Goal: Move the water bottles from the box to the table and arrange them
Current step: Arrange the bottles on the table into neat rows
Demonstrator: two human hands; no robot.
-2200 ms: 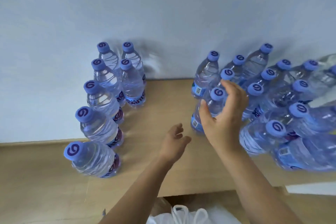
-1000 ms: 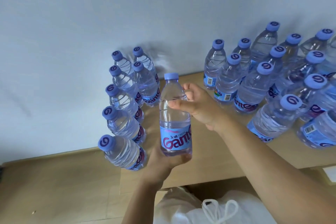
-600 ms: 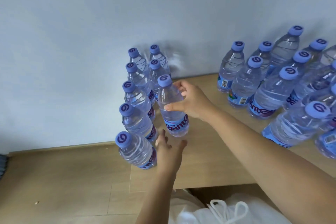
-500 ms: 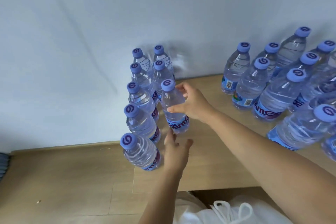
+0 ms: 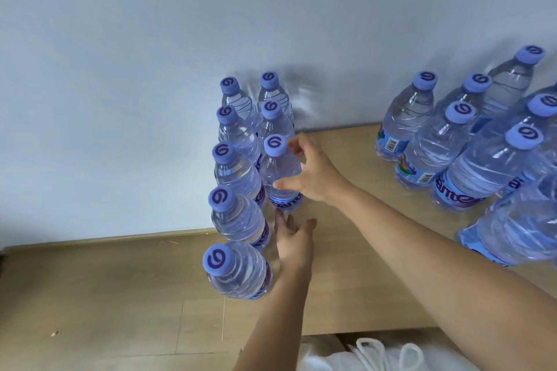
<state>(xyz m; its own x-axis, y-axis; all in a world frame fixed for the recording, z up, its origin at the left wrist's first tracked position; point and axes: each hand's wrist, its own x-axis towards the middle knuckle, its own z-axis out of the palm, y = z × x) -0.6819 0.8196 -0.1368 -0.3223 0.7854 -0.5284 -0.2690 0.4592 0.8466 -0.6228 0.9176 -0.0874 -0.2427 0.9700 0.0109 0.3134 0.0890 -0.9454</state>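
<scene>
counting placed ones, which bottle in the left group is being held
The third bottle of the second column: the right hand grips only it.

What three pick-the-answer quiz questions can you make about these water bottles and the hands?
1. Where is the bottle that the right hand holds?
A. At the near end of the short row, beside the long row
B. Lying on the floor
C. In the middle of the far right bunch

2. What colour are the caps?
A. Red
B. Green
C. Blue-violet

3. How is the left hand?
A. Squeezing a cap
B. Open, with nothing in its grip
C. Lifting two bottles

Answers:
1 A: it stands third in the two-deep row next to the row of five.
2 C: every cap in view is blue-violet with a darker swirl.
3 B: its fingers are spread low on the table, near the bottle's base.
</scene>
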